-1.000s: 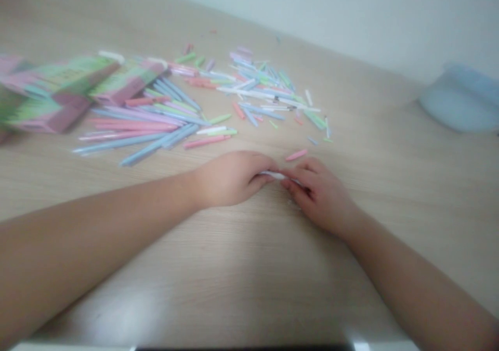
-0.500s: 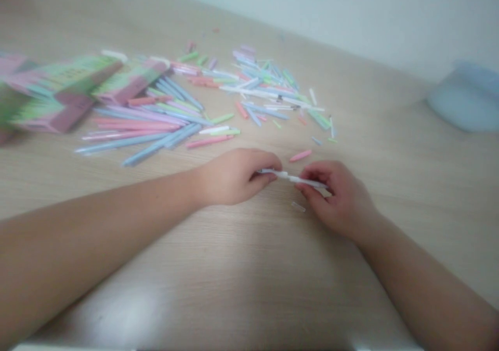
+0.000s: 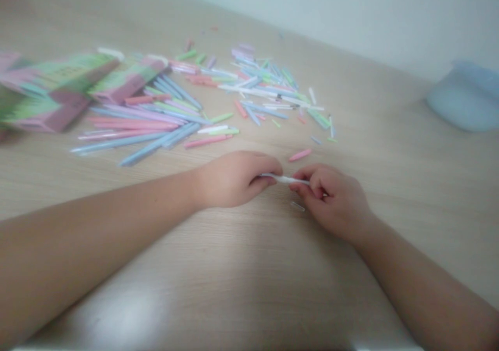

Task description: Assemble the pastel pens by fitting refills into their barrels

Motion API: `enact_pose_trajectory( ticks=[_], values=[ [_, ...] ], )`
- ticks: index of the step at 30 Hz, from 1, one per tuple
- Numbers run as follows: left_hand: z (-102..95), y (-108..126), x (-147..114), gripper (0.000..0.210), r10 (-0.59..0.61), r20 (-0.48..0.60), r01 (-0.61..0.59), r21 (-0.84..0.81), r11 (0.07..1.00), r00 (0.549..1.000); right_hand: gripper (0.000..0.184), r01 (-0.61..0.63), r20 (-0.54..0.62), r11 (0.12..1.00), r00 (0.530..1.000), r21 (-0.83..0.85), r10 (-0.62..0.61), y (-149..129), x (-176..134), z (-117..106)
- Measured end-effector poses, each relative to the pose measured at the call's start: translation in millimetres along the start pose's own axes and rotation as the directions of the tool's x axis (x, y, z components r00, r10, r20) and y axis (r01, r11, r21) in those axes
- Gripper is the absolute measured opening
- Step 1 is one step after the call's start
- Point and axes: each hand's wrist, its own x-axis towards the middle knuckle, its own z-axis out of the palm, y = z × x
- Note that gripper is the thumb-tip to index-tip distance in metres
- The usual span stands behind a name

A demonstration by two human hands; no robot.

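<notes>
A slim white pen (image 3: 286, 179) spans the gap between my two hands, above the table. My left hand (image 3: 244, 178) pinches its left end between thumb and fingers. The right end is gripped by the thumb and curled fingers of my right hand (image 3: 333, 197), which hide part of it. Just below my right fingertips lies a small clear piece (image 3: 298, 206). A short pink pen part (image 3: 300, 155) rests beyond the hands.
Long pastel pen barrels (image 3: 156, 127) are heaped on the wooden table at the left, beside pink and green boxes (image 3: 128, 80). Farther back is a scatter of small pen parts (image 3: 265, 86). A light blue pouch-like object (image 3: 463, 99) sits at the far right, by the wall.
My right hand has shifted its fingers along the white pen and closed in toward my left hand. The two white pieces, which met at an offset, now form one nearly continuous line.
</notes>
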Motion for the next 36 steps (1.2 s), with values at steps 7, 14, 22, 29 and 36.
enact_pose_trajectory(
  ticks=[7, 14, 22, 29, 36],
  values=[
    [2.3, 0.9, -0.2, 0.025, 0.021, -0.004, -0.021, 0.027, 0.999, 1.000, 0.041, -0.036, 0.024, 0.999, 0.999, 0.021, 0.036, 0.1, 0.9, 3.2],
    [4.4, 2.7, 0.3, 0.026, -0.008, 0.009, 0.007, 0.032, 0.999, 1.000, 0.025, -0.227, 0.066, 0.952, 0.974, 0.204, 0.218, -0.6, 1.8, 9.3],
    [3.2, 1.2, 1.1, 0.024, -0.041, -0.041, 0.041, 0.014, 0.999, 0.998, 0.012, 0.119, 0.126, 0.993, 0.985, 0.025, -0.121, 1.1, 5.2, 2.4],
    [1.2, 1.7, 0.8, 0.023, -0.028, -0.028, 0.028, 0.009, 1.000, 0.999, 0.015, 0.040, 0.031, 0.998, 0.999, 0.049, -0.042, 2.7, 0.3, 3.1],
    [3.1, 1.5, -0.3, 0.024, -0.002, -0.040, 0.002, 0.023, 1.000, 0.999, 0.030, -0.064, 0.042, 0.987, 0.997, 0.149, 0.059, 4.7, -3.0, 1.9]
  ],
)
